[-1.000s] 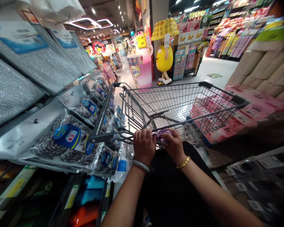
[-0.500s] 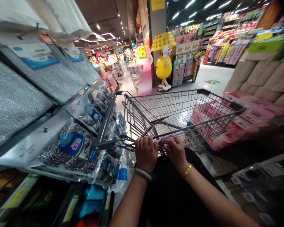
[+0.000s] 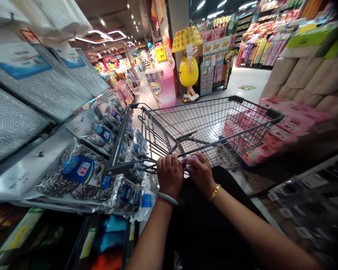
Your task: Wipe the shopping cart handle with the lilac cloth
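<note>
A wire shopping cart [image 3: 208, 144] stands crosswise in front of me, its handle bar [image 3: 119, 140] toward the left shelf. My left hand [image 3: 170, 174], with a pale bangle at the wrist, has its fingers curled over the cart's near side rail. Close beside it, my right hand [image 3: 201, 170], wearing a gold bracelet, is closed around a crumpled, soft-looking purple thing [image 3: 190, 163] at the same rail. What exactly this purple thing is does not show. The cart's wire basket holds nothing that I can make out.
Packs of steel-wool scourers [image 3: 81, 172] hang close on the left. Pink packages [image 3: 281, 138] and brown wrapped packs [image 3: 301, 77] are stacked at the right. Ahead stand a pink display stand [image 3: 163, 92] and a yellow figure [image 3: 189, 71] beside an aisle.
The view has shifted slightly, so the cart and displays sit higher and further left. Both hands stay at the cart's rail, the right still around the purple thing.
</note>
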### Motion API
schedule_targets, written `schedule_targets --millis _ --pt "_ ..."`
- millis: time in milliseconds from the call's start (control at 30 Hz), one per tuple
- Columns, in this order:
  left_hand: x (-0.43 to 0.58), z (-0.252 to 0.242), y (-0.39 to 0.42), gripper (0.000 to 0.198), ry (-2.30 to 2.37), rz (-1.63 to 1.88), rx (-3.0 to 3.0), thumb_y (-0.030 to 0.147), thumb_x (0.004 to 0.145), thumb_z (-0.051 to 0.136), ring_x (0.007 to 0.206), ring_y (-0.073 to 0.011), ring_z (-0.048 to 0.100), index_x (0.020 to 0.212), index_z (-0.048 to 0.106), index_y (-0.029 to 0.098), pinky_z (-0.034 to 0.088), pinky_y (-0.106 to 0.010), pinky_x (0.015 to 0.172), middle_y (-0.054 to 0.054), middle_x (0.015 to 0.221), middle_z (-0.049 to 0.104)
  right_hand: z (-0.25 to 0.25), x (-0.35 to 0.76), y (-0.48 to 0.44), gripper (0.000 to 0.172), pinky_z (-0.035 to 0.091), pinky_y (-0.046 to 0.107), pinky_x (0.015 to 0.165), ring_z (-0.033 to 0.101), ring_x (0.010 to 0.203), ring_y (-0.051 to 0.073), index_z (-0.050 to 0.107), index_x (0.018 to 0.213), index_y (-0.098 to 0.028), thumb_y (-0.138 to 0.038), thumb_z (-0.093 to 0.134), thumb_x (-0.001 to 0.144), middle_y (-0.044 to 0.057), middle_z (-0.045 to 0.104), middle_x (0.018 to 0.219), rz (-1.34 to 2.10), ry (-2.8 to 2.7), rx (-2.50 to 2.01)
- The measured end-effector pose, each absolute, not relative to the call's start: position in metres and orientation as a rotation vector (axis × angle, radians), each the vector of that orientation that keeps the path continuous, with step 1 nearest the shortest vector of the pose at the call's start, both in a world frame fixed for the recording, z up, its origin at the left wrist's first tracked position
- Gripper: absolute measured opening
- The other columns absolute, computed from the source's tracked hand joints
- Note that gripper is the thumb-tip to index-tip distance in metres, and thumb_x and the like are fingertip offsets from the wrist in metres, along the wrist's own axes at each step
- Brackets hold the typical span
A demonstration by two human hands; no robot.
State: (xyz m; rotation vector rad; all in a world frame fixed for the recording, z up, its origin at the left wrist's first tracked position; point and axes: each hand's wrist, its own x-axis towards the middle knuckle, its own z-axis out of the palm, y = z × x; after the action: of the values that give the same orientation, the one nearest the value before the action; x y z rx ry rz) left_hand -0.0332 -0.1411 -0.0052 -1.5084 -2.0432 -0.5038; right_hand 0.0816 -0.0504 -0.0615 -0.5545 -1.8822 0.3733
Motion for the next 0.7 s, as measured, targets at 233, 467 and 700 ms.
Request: schedule_targets --millis 233,467,700 --pt "-0.033 -0.004 -0.142 0.029 -2.057 -0.51 -1.518 0.022 0.093 0.055 0.105 -0.0287 0.054 0.12 0.063 0.015 0.036 -0.048 0.113 -0.011 0.106 0.066 -0.091 0.079 -0.045 0.004 0.048 0.037 0.081 0.057 0.09 0.022 0.071 0.089 -0.024 -0.026 0.068 0.09 0.006 0.066 0.096 0.34 -1.944 -0.549" --pt "-0.033 -0.007 -0.14 0.029 -2.065 -0.505 -1.503 0.023 0.093 0.055 0.104 -0.0291 0.056 0.12 0.063 0.016 0.036 -0.048 0.112 -0.011 0.105 0.066 -0.075 0.076 -0.048 0.011 0.048 0.039 0.089 0.058 0.097 0.023 0.073 0.095 -0.024 -0.022 0.063 0.091 0.007 0.064 0.102 0.408 -1.918 -0.53" --pt "-0.031 -0.007 -0.139 0.031 -2.075 -0.519 -1.519 0.021 0.091 0.054 0.105 -0.0288 0.055 0.121 0.063 0.016 0.035 -0.047 0.113 -0.011 0.105 0.065 -0.084 0.085 -0.046 0.008 0.049 0.037 0.079 0.058 0.088 0.022 0.07 0.089 -0.024 -0.026 0.063 0.092 0.006 0.063 0.094 0.407 -1.963 -0.562"
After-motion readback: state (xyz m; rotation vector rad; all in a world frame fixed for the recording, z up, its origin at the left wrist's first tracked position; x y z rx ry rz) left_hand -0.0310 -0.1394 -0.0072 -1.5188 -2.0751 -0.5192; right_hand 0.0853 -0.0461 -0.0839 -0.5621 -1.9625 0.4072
